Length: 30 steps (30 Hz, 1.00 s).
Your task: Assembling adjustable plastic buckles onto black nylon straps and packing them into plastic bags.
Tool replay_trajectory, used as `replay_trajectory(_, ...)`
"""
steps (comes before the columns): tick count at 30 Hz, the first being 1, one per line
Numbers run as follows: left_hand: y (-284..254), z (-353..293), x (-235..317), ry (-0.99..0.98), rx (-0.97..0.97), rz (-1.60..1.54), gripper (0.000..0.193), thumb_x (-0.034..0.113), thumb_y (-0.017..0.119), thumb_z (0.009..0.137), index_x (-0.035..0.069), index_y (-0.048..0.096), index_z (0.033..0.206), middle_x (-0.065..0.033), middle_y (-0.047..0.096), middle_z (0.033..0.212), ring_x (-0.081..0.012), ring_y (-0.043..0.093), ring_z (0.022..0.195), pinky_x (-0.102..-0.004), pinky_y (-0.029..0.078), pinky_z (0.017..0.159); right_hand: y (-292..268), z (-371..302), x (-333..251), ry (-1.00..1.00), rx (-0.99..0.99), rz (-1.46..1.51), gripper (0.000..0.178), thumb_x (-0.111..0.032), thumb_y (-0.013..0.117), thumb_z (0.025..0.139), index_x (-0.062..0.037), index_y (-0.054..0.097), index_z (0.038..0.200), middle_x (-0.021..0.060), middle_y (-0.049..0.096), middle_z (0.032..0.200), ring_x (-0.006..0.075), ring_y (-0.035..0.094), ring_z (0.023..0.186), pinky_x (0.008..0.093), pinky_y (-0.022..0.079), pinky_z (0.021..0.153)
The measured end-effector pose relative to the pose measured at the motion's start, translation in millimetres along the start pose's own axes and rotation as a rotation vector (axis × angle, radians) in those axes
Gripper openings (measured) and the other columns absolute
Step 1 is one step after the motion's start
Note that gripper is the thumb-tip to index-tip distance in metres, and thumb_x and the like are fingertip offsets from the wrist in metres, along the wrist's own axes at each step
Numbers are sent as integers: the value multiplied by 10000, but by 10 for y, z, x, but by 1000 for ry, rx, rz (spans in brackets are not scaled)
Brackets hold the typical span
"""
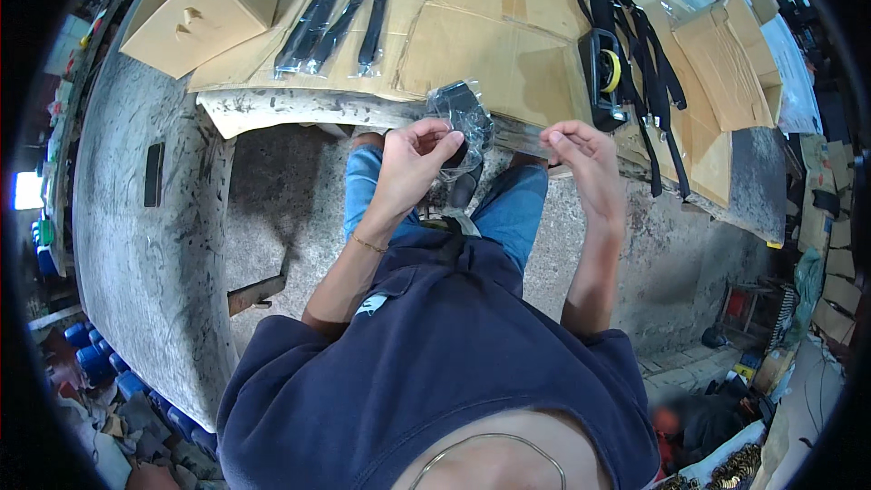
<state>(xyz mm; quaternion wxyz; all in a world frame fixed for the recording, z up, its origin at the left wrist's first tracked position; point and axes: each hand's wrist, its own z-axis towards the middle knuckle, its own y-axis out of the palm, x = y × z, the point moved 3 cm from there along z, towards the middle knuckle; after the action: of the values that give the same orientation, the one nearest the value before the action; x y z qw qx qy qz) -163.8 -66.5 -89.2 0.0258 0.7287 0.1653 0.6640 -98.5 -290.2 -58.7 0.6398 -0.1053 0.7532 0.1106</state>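
Observation:
My left hand [413,163] pinches the edge of a clear plastic bag [472,132] between thumb and fingers. Something black, coiled or folded, sits inside the bag, just off the table's near edge. My right hand [588,168] is raised to the right of the bag, apart from it. Its thumb and fingertips are pressed together; a faint clear strip may be between them, but I cannot make it out. Beyond that hand, a black tape dispenser [599,59] with a yellow-cored roll [613,71] lies on the cardboard. Black straps [655,82] with buckles lie beside it.
Flattened cardboard [472,45] covers the table. Bagged black straps [331,18] lie at the far left, near an open cardboard box [213,14]. Another open box [726,63] stands at the right. A grey, stained bench [150,245] runs along my left side.

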Motion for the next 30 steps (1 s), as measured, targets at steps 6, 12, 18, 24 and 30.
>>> replay_trajectory(6,-8,-26,26,5,27,-32,108,44,646,851,-44,636,913,-13,639,840,-46,569,748,-193,471,684,482,-62,8,23,-107,368,113,-77,591,887,12,619,950,-15,518,710,71,452,618,221,366,583)
replay_trajectory(12,-3,-1,-9,7,38,-8,132,58,640,859,-44,641,942,-13,639,842,-48,568,758,-195,463,686,716,-48,109,227,-193,544,141,-120,586,898,5,609,959,-86,317,561,24,287,451,204,247,459)
replay_trajectory(18,7,-28,-14,1,37,-35,135,63,634,867,-46,641,945,-11,638,841,-47,564,769,-191,456,709,793,-5,215,239,-153,583,113,-125,618,882,-17,619,917,-97,329,560,14,272,450,206,218,441)
replay_trajectory(24,29,-32,-60,-8,26,-62,144,29,673,827,-20,648,960,-10,644,876,-50,572,783,-193,461,711,801,-1,256,218,-123,532,124,-128,600,891,-18,619,944,-91,319,545,16,267,424,200,234,433)
replay_trajectory(30,17,-11,-135,37,43,-27,161,39,697,802,-41,654,934,-11,642,845,-45,573,740,-189,480,674,836,-24,278,186,-47,526,124,-110,630,871,3,621,920,-86,408,575,10,286,451,205,228,440)
